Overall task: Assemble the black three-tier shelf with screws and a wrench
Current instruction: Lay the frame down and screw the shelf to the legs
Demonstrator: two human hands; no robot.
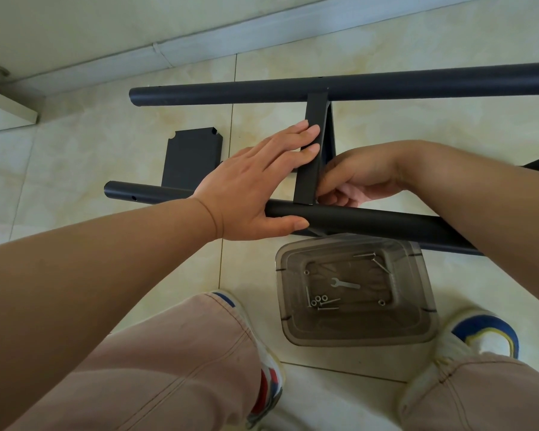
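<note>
while left fingers [308, 136] press the shelf panel [311, 169], right fingers [330, 194] touch its base.

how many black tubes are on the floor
2. The far tube lies near the wall; the near tube lies under the left hand, beside the box. A dark end at the right edge may be another.
</note>
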